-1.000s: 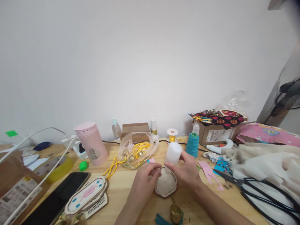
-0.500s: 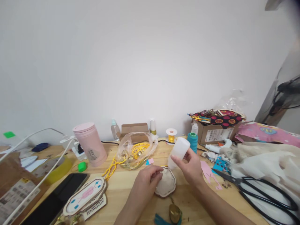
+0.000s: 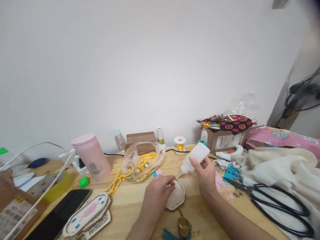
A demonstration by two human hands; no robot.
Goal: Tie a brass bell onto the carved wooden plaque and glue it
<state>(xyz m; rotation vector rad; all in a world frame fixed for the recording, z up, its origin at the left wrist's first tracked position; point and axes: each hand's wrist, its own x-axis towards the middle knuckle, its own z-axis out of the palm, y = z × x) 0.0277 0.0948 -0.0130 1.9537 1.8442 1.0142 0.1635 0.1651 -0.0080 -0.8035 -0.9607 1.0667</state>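
My right hand (image 3: 206, 171) grips a white squeeze bottle (image 3: 196, 156), tilted so its narrow tip points down and left at the top edge of a small scalloped plaque (image 3: 176, 196). The plaque has a pale face and a wooden rim. My left hand (image 3: 160, 191) holds its left side, thumb and fingers pinched together near the upper edge. A brass bell (image 3: 183, 226) with a teal tassel (image 3: 171, 234) hangs from the plaque's lower end and lies on the table.
Pink-and-blue decorated plaques (image 3: 86, 213) and a black phone (image 3: 60, 215) lie to the left, near a pink cup (image 3: 92, 158). A plastic bag of yellow cord (image 3: 145, 161) sits behind. Black-handled scissors (image 3: 277, 206), pale cloth (image 3: 270, 170) and a cardboard box (image 3: 226, 138) are on the right.
The bottle in my right hand has tilted further over, its tip now showing at the plaque's top edge. My left hand keeps its hold on the plaque. The whole view has shifted slightly.
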